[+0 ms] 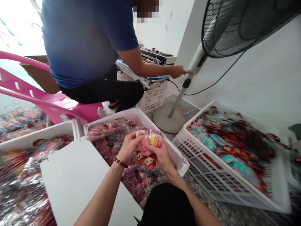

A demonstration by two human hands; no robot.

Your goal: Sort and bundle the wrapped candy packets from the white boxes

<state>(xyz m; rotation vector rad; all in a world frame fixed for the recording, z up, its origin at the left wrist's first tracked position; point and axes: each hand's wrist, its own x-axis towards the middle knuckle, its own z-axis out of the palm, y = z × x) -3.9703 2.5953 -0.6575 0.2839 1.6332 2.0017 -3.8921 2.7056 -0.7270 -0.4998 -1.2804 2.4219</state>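
Note:
My left hand point(130, 145) wears a beaded bracelet and pinches the left side of some small clear packets point(146, 142) with pink and yellow pieces inside. On the other side my right hand point(162, 154) grips the same packets. Red-haired cartoon heads point(150, 161) hang at their lower end. How many packets I hold cannot be made out. Both hands are above a white crate point(138, 114) filled with similar shiny packets. A white board point(77, 179) lies across the crates to the left, under my left forearm.
A co-worker in a blue shirt point(89, 40) sits on a pink chair point(30, 88), one hand at a standing fan point(197, 59). A machine point(157, 56) stands on a crate behind. A white crate of packets point(235, 185) is at right, another point(70, 128) at left.

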